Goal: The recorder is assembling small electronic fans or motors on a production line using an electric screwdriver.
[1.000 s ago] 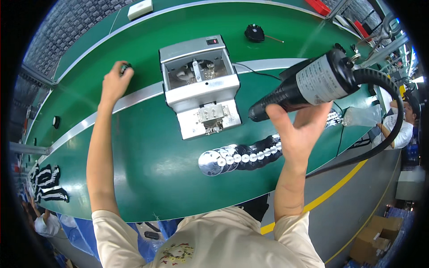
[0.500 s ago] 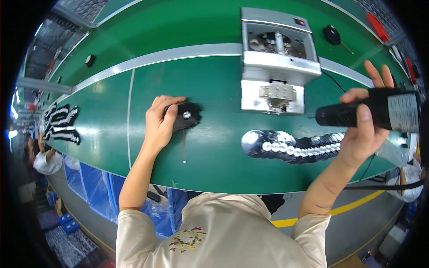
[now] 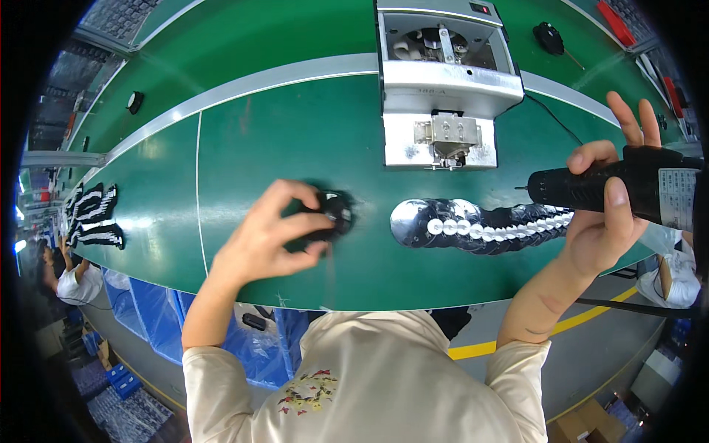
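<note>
My left hand [image 3: 269, 240], slightly blurred, curls its fingers over a black round part [image 3: 340, 212] on the green bench. A thin wire trails from that part toward the near edge. In my right hand [image 3: 613, 214] lies a black electric screwdriver [image 3: 591, 189], held nearly level above the bench, its thin bit pointing left. Two of that hand's fingers stick up away from the tool. Below the bit runs a row of overlapping black discs [image 3: 502, 225] with white ring centres, and a shiny silver disc [image 3: 408, 221] shows at its left end.
A silver screw feeder [image 3: 450, 92] stands beyond the disc row. Another black round part [image 3: 548, 38] with a wire sits at the far right, and a small one [image 3: 134, 102] at the far left. Black-and-white stacks [image 3: 96, 218] lie at left. Blue bins [image 3: 159, 314] are below the near edge.
My left hand has shifted right and nearer with the black round part, its fingers now arched over it. The screwdriver has moved slightly right. The whole view has shifted a little.
</note>
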`<state>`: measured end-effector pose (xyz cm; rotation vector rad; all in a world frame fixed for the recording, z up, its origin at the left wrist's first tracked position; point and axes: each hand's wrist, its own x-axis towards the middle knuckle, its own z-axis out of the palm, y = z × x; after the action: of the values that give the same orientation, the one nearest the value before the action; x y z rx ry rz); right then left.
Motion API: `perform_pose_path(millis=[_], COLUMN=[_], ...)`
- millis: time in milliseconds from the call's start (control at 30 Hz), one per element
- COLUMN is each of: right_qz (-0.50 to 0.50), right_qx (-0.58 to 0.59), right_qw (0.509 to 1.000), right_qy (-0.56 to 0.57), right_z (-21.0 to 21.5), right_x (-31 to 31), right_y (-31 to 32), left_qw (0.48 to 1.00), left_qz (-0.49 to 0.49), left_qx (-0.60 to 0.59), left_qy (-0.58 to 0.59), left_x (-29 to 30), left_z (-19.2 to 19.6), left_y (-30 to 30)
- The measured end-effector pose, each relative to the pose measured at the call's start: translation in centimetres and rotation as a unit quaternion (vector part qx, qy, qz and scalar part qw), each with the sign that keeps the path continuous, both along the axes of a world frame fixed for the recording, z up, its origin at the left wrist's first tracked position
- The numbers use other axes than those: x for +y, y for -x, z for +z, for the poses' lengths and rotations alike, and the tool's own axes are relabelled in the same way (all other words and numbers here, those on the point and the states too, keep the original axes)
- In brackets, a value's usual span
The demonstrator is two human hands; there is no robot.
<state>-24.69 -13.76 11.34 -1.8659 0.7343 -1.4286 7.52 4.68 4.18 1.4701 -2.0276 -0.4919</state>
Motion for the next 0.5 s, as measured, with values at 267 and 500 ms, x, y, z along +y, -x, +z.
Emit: perform_pose_path(millis=[267, 500], right_qz=[-0.009, 0.011], right_qx=[0.023, 0.011], right_qw=[0.999, 1.000], right_qy=[0.026, 0.015], right_z=[-0.3, -0.2], right_x=[0.1, 0.6], right_y=[-0.2, -0.5], left_qw=[0.991, 0.989], left_qz=[-0.089, -0.112], left_qx=[0.039, 0.013], left_qy=[0.096, 0.092], left_x=[-2.4, -3.4], left_z=[-1.9, -2.2], left_y=[6.4, 7.0])
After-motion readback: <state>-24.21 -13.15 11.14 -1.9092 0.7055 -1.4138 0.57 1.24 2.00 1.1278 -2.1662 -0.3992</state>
